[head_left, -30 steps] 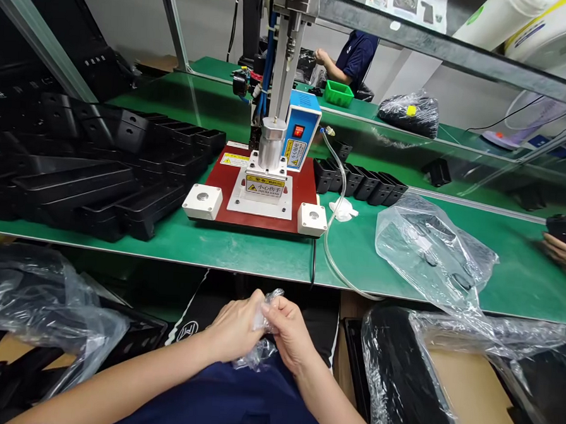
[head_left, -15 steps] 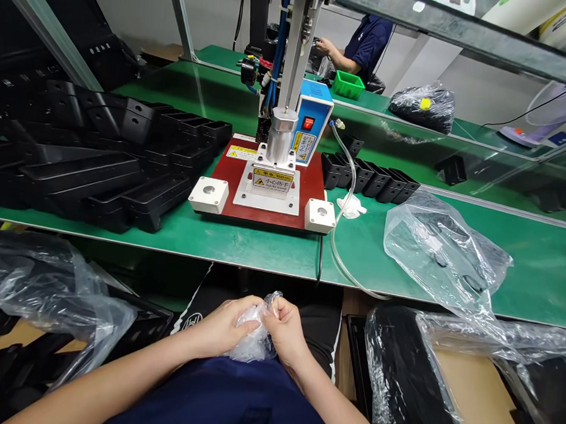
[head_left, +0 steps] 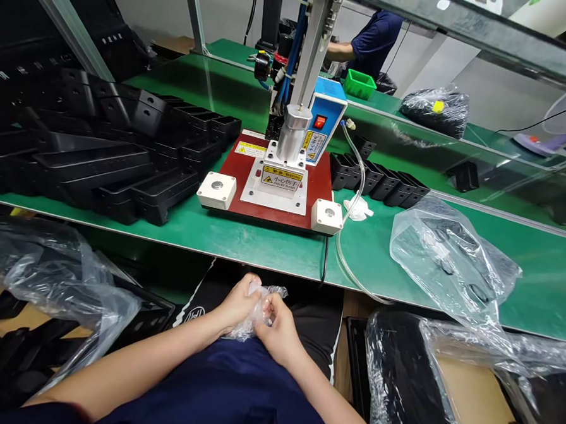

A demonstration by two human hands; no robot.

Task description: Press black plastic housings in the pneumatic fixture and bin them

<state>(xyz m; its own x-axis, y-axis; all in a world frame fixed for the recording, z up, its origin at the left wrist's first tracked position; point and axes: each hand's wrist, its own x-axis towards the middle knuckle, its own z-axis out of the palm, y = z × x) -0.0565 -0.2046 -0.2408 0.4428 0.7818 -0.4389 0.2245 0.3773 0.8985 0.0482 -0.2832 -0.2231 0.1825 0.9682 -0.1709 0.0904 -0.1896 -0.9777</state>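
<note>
Scanning wide first: the green surface point(head_left: 243, 241) runs right across the view, with the stack of black trays point(head_left: 100, 171) at its left end and the press point(head_left: 285, 174) on its red base in the middle. Nothing on it has moved in the last second. The big clear bag point(head_left: 451, 259) lies slack to the right of the press, just as it did, and the row of small black parts point(head_left: 379, 182) sits behind it. A co-worker point(head_left: 377, 40) is at the far bench. The other person's hand that showed at the right edge a second ago is out of view now.

Down in the lap, below the surface's near edge, is where the change is. The left hand point(head_left: 238, 301) and right hand point(head_left: 281, 329) have crept up and drawn closer together, and the small clear bag point(head_left: 257, 315) between them is scrunched tighter. Less film pokes out above the knuckles, and hardly any trails below. Both grips are closed on it, fingers curled into the plastic from either side. So the work on that bag is going on in the lap, well apart from the press.
</note>
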